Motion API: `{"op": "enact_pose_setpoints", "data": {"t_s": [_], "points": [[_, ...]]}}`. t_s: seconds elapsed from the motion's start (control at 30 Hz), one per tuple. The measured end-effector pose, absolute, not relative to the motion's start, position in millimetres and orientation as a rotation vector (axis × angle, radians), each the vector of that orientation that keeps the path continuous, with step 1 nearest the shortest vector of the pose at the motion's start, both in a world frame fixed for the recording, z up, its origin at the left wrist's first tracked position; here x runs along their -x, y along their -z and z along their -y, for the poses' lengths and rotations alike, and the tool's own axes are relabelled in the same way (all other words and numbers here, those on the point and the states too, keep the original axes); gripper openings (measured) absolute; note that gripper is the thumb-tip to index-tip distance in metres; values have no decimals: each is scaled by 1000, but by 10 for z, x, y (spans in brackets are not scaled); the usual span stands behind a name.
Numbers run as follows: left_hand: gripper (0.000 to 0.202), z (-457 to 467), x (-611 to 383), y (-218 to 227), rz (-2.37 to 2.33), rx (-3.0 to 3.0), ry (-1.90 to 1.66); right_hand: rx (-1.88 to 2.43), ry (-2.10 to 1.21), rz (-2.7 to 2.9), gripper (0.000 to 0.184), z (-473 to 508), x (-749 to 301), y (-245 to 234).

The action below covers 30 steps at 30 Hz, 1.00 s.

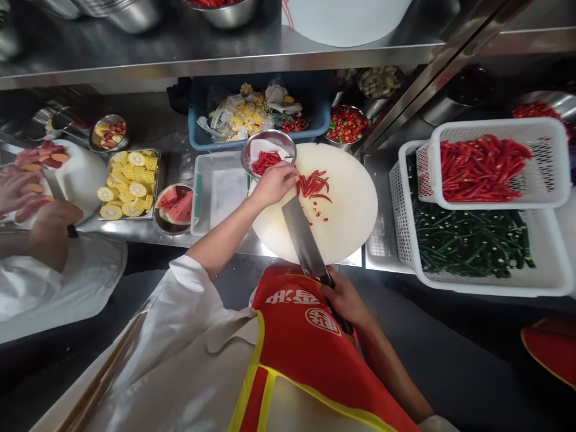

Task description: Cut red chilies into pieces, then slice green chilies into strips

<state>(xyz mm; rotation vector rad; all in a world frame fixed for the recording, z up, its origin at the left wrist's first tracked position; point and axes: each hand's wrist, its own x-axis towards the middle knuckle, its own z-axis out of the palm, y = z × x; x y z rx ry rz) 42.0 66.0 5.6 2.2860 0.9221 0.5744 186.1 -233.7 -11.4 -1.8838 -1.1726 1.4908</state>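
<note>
My right hand (344,297) grips the black handle of a kitchen knife (306,231). Its broad blade slants up and left over a round white chopping board (353,204), the tip close to my left hand (276,182). That hand is held palm down between a metal bowl (290,144) and a small pile of red chilli strips (315,183). Its fingers are bent together, and whatever they may hold is hidden. Inside the bowl lie more cut red chillies (265,161). A few seeds and bits are scattered on the board below the pile.
Left of the board stand a clear plastic tub (216,210), a bowl of watermelon (177,207) and a tray of corn (128,186). A co-worker's hands (56,213) cut at far left. Behind sits a blue bin (193,120); white baskets (427,282) of chillies stand right. A shelf (234,63) overhangs.
</note>
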Motion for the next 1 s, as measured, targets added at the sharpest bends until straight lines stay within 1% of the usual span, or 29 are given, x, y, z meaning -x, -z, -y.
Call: {"op": "enact_pose_setpoints", "data": {"t_s": [0.1,0.2,0.37,0.53,0.67,0.8,0.9,1.0], "points": [[17,-642,-544,19,-929,-2281,-472,1815,-1598,1019,12,2324,-1885,180],[18,-619,-658,148,-938,-2302,-396,1793,-1674,837,14,2419,-2019,211],[20,-571,-929,460,-966,-2369,-283,1870,-1603,727,21,2588,-2344,232],[11,-478,-1247,747,-988,-2547,-205,1898,-1571,728,21,2576,-2651,269],[11,-336,-1391,768,-1224,-2601,-127,1857,-1592,726,20,2488,-2888,304],[15,-177,-1334,717,-1286,-2562,-43,1798,-1643,759,19,2366,-3114,331],[14,28,-1131,724,-1321,-2521,-57,1825,-1694,820,18,2278,-3284,323],[15,346,-872,759,-1359,-2472,-147,1888,-1695,996,17,2227,-3455,298]]}}
